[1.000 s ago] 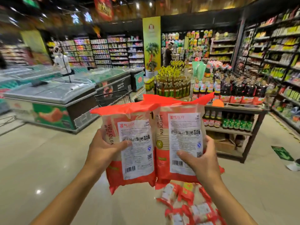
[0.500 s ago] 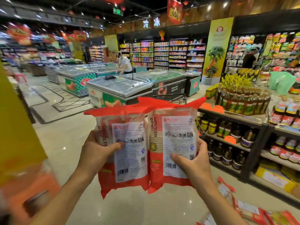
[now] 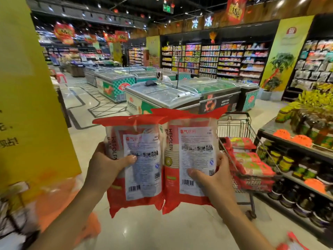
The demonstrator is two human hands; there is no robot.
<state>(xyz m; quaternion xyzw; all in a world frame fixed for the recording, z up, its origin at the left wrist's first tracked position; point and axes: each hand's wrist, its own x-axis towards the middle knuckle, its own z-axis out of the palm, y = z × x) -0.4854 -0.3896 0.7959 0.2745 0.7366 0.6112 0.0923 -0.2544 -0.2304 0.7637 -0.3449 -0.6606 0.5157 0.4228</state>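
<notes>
Red-and-clear plastic, two packs of paper cups, held up in front and side by side! Left pack (image 3: pixel 142 177) sits in the left hand (image 3: pixel 106 166), right pack (image 3: pixel 191 159) in the right hand (image 3: pixel 214 179): one each, inner edges touching down the middle. Both stand upright, long axis running top to bottom, red crimped tops up, white back labels facing the camera.

Each hand comes in from the outer side, low on its pack, with the thumb laid across the label and the fingers curled round behind, out of sight. It's a firm wrap on both, nothing loose.

Now the relation that matters: the shopping trolley (image 3: pixel 232 123) stands off to the right, just beyond the right pack, its basket lower than the packs. So the right hand is clearly the nearer one; the left would have to cross over. If these are headed for the basket, I'd expect a swing right and a tip down, since the stacked packs (image 3: pixel 252 166) in there lie flat, not upright. How many in the basket? At least three in view, the rest hidden by the pile.

Further out, there's one jar shelf (image 3: pixel 288 144) behind the trolley, chest freezers (image 3: pixel 162 98) across the aisle, and a yellow panel (image 3: pixel 27 87) close on the left, with blurred orange goods below it.
</notes>
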